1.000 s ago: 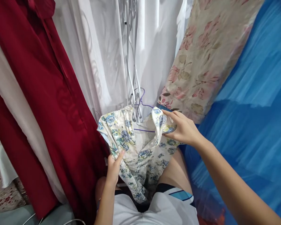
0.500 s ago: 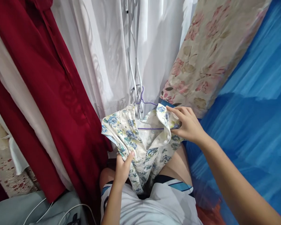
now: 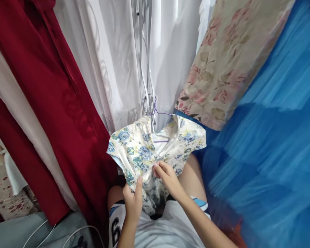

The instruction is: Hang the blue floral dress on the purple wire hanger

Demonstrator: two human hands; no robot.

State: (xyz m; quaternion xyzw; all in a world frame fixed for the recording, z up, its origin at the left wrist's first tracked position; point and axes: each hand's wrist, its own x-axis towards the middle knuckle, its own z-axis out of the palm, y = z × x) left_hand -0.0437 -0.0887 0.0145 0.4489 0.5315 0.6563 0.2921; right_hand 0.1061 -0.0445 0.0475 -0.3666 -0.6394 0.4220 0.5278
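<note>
A cream dress [image 3: 134, 144] printed with blue roses hangs by its shoulders from a purple wire hanger [image 3: 162, 112], its V-neck facing me. My left hand [image 3: 133, 194] grips the side of the bodice, thumb on the front and fingers behind the cloth. At the bottom of the V-neck, my right hand [image 3: 167, 177] pinches the fabric between thumb and fingertips. The skirt part of the garment falls between my knees, bunched and partly hidden by my hands.
White curtain-like cloth [image 3: 119, 62] hangs behind, with silvery straps [image 3: 145, 69] around the hanger's hook. To the left hang dark red garments [image 3: 74, 113]; to the right, a pink-flowered cloth [image 3: 217, 75] and blue tulle [image 3: 260, 148]. White cables [image 3: 77, 231] lie at lower left.
My right hand has left the right shoulder and moved down to the bottom of the neckline. That shoulder's folded-over edge now lies flat on the hanger. My left hand keeps its hold, slightly lower.
</note>
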